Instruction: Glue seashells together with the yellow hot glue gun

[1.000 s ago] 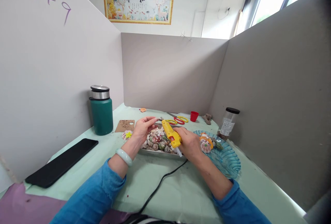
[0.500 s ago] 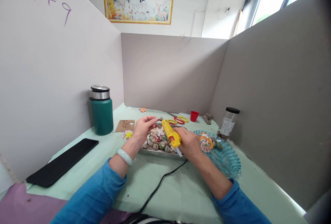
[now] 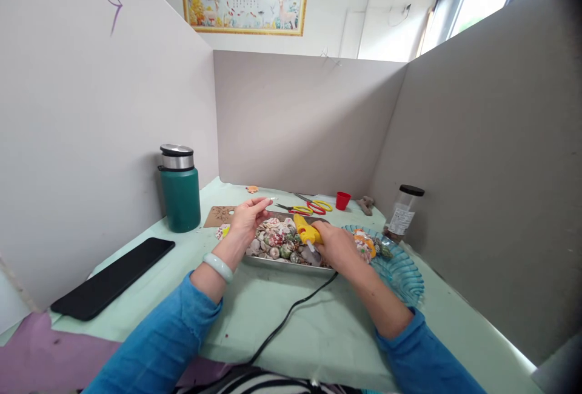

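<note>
My left hand (image 3: 248,219) pinches a tiny pale piece (image 3: 273,199) between thumb and fingertips, above the left part of the tray; its kind is too small to make out. A yellow glue gun (image 3: 305,229) is gripped in my right hand (image 3: 339,245), with the end of a glue stick poking out toward me. Both hands hover around a metal tray (image 3: 284,265) filled with seashells (image 3: 277,239), some striped, some reddish, some green. From near my right hand a black cord (image 3: 291,310) runs down to the table's front edge.
Left stand a green bottle (image 3: 180,197) and a black phone (image 3: 113,276). A brown card (image 3: 218,216) lies behind my left wrist. Scissors (image 3: 313,205) and a red cup (image 3: 342,200) are at the back. Right are a blue plate (image 3: 404,279) with shell pieces and a jar (image 3: 404,212). Grey partitions enclose the table.
The glue gun has drawn away from the small piece, tipping lower over the tray. My left hand has shifted slightly left and up, still pinching the piece.
</note>
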Demonstrator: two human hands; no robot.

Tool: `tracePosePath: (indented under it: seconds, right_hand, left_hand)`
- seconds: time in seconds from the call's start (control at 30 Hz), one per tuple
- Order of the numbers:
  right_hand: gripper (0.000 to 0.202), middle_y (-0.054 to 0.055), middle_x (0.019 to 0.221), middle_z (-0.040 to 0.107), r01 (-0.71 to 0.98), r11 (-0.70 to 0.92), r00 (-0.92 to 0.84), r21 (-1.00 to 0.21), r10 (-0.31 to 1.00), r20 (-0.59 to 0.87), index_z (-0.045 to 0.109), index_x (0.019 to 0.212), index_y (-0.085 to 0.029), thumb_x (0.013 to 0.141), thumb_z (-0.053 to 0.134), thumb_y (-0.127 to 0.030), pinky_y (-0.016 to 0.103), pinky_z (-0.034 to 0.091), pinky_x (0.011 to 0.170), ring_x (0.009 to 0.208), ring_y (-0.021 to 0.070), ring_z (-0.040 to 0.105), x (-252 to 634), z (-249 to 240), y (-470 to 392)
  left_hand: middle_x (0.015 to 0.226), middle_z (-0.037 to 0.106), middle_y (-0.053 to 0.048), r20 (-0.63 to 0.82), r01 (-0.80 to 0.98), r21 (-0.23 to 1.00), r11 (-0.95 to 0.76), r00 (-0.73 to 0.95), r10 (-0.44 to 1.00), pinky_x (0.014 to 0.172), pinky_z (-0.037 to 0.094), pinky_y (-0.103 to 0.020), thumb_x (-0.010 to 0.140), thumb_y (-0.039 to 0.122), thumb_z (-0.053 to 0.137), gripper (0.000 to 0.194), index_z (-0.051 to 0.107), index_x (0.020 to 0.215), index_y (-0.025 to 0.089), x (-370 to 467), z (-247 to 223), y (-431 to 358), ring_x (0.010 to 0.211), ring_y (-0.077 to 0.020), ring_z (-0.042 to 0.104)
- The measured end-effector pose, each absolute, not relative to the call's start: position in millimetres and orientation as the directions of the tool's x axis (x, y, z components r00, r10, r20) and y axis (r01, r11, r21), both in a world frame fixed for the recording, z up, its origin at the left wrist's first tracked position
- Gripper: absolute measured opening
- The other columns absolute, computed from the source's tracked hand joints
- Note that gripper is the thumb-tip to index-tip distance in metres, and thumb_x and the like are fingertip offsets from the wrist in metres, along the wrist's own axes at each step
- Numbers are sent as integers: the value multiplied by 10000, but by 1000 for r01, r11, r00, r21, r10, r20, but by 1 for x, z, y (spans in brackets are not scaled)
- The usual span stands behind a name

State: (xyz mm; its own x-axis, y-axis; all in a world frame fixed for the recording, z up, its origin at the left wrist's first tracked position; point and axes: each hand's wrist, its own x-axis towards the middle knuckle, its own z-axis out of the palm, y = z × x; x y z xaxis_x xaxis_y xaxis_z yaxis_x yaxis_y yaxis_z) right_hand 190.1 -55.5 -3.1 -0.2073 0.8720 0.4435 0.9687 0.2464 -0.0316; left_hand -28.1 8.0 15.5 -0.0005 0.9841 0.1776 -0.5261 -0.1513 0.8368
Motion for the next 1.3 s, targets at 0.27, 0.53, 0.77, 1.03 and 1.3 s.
tracePosePath:
  seconds: [0.27,0.53,0.77,1.03,1.3]
  right_hand:
    - [279,95,1022,612,966,251,-258,58,935,245,610,1045,-203,799,618,-336,297,364,699,923,240,579,194,-1,-47]
    - [307,84,1012,616,939,344,-341,23,917,209,657,1014,-211,767,654,-395,290,377,716,917,233,565,207,16,-44]
    - [184,33,934,654,806,588,-578,73,754,313,697,949,-274,823,576,-217,260,367,668,893,185,584,150,32,-51]
    - [347,65,892,690,751,634,-650,187,759,37,711,953,-287,664,637,-109,287,391,666,834,226,613,106,28,-36]
    - [221,27,854,710,745,666,-667,41,745,27,732,903,-313,738,619,-218,276,396,680,775,185,616,111,24,-35]
  left_hand:
    - [759,671,-36,157,-544,826,-146,-27,987,613,523,-224,613,160,783,227,655,794,109,-31,20,7,529,-51,528]
    - [786,673,-32,169,-557,816,-154,-25,985,621,527,-240,616,158,779,219,655,790,107,-33,18,9,517,-48,518]
    - [769,672,-23,168,-576,802,-162,-43,985,622,521,-249,615,149,775,209,656,782,114,-32,21,7,505,-47,504]
    - [791,676,-33,177,-578,800,-165,-35,984,592,513,-226,615,153,772,211,654,785,111,-32,20,7,507,-46,512]
    - [793,676,-39,193,-558,811,-174,-25,981,598,519,-236,594,177,790,244,653,786,115,-31,20,7,504,-46,515]
